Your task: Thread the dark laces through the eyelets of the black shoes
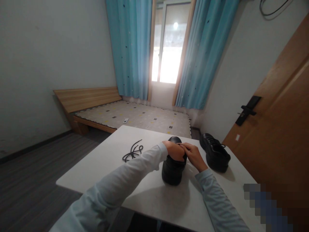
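Together, the left hand (175, 150) and right hand (193, 156) bend over a chunky black shoe (172, 173) beneath them on the white counter (96, 170); their grip I cannot tell. Left of them lies a thin black cord (132, 154).

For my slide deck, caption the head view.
Left hand and right hand meet at a black shoe on a white table, between a dark lace and a second shoe.

Open tabletop (166, 203) between the forearms (125, 180), handled shoe (172, 174) blocking beyond, laced shoe (215, 154) obstructing the right
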`<action>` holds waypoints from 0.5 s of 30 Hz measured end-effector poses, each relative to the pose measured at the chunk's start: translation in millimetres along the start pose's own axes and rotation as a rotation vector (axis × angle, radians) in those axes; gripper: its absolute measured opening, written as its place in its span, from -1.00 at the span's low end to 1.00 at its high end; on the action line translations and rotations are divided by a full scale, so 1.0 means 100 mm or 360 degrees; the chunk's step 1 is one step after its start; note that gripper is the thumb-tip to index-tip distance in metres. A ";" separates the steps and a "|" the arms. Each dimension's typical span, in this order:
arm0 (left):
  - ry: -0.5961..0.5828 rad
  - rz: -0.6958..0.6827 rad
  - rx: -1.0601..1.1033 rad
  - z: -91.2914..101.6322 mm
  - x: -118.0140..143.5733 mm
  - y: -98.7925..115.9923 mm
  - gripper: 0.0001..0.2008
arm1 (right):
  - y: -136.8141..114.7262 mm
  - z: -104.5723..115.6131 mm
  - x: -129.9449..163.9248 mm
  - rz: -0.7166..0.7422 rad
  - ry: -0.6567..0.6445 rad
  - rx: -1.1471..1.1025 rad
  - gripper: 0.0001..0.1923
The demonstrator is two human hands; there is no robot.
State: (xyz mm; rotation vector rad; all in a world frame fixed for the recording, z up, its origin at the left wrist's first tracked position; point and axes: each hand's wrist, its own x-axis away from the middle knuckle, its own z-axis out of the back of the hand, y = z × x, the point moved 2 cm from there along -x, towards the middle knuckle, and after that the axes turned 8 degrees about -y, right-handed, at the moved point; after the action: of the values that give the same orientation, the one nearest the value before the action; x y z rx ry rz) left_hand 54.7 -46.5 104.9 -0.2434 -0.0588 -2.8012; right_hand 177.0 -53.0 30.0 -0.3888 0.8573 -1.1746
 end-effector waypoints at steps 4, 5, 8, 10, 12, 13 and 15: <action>-0.0192 -0.0033 -0.0122 0.12 0.29 0.15 -0.75 | 0.02 -0.01 0.00 -0.0003 0.0017 -0.0008 -0.69; -0.0108 0.0068 -0.0093 0.11 0.36 0.18 -0.71 | 0.01 -0.01 0.00 -0.0003 0.0018 -0.0010 -0.69; 0.0152 0.0199 -0.0086 -0.03 0.51 0.31 -0.67 | 0.01 -0.02 0.02 -0.0014 0.0027 -0.0012 -0.70; 0.0250 0.0194 -0.0103 -0.17 0.54 0.39 -0.70 | 0.00 -0.02 0.03 -0.0023 0.0031 -0.0007 -0.70; 0.0294 0.0230 -0.0099 -0.31 0.53 0.44 -0.68 | -0.02 -0.02 0.04 -0.0023 0.0030 0.0000 -0.70; 0.0313 0.0250 -0.0095 -0.35 0.53 0.45 -0.68 | -0.02 -0.02 0.04 -0.0022 0.0029 0.0001 -0.70; 0.0342 0.0280 -0.0084 -0.41 0.51 0.47 -0.70 | -0.03 -0.01 0.03 -0.0019 0.0030 0.0004 -0.69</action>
State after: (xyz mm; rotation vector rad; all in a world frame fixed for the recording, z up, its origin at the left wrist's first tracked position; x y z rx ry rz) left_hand 16.0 -110.0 74.3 0.0396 0.0828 -2.6380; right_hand 174.4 -57.1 30.2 -0.3818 0.8710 -1.1921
